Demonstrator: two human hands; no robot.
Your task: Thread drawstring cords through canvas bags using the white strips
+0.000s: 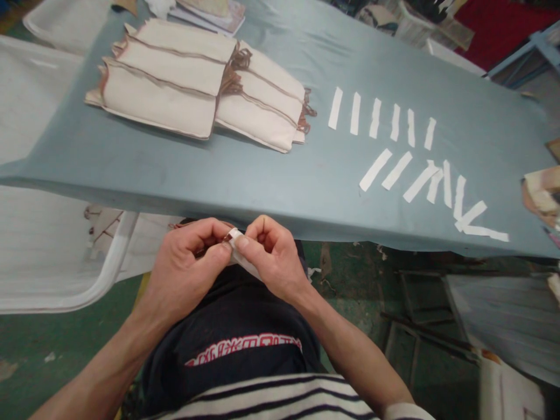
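Just off the table's front edge, my two hands meet in front of my body. My left hand (188,271) is closed, its thumb and forefinger pinching a thin brown strap (176,226) whose end shows beside the fingertips. A white strip (249,265) is gripped under the thumb of my right hand (277,256), also closed. The strip's upper end touches the brown piece between both hands. Most of the strap is hidden behind my left fingers. Further back on the table lie cream fabric pouches (166,96) with brown trim and cords, overlapping in two piles.
Several loose white strips (335,108) lie in two rough rows on the blue-green tablecloth (280,186). White plastic tubs (118,256) stand at the left, one holding brown-corded items. Papers or booklets (219,17) lie at the back. Metal frames (402,326) are below right.
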